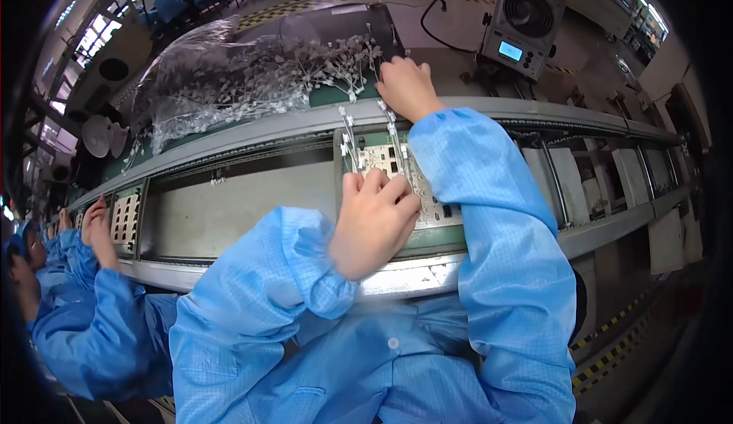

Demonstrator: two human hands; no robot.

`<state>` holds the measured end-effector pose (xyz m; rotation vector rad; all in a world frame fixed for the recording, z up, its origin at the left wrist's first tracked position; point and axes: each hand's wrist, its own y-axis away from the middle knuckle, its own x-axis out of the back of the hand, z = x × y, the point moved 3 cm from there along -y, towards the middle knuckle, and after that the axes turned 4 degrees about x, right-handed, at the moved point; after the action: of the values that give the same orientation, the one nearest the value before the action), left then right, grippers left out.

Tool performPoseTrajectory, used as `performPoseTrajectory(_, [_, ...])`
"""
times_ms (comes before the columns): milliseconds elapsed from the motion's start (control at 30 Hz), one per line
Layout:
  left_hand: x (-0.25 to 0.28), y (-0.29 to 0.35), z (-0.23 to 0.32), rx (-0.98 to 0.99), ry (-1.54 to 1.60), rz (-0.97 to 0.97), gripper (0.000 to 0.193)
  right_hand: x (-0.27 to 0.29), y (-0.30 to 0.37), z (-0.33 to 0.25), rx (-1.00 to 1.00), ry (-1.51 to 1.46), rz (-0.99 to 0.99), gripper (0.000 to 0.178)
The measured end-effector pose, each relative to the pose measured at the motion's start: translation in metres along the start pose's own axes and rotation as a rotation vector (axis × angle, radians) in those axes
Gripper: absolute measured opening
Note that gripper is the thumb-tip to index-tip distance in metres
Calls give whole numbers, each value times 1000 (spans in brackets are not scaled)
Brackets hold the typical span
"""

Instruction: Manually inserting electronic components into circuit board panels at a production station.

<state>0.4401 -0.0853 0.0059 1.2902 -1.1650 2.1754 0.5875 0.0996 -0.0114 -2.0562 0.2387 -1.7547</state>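
My left hand (378, 222) rests over the near part of a pale circuit board (437, 212) in a green-edged carrier (443, 236). Its fingers are bent down toward the board, and whatever they pinch is hidden beneath them. White-plugged wire leads (346, 130) hang from the far rail down onto the board, beside my fingertips. Farther off, my right hand (408, 88) is closed at the far rail, at the right end of a heap of wire leads with white connectors (298, 69). What its fingers hold cannot be made out.
Clear plastic wrapping (221, 111) lies around the heap. The conveyor's metal rails (229, 134) run left to right. At the back right stands a fan unit (527, 19) with a lit display. On the left, a co-worker's hand (98, 229) is near another board (124, 218).
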Motion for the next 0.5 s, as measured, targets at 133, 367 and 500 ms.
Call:
performPoseTrajectory(133, [4,1,-3,0,-53,14,10,-1,-8,-2,-57,-146,0,17])
performPoseTrajectory(367, [4,-5,0,25,-46,13,9,38,-11,23,-31,-568,112,19])
performPoseTrajectory(500, [8,-14,-4,52,43,32,8,62,-6,32,97,-550,171,18])
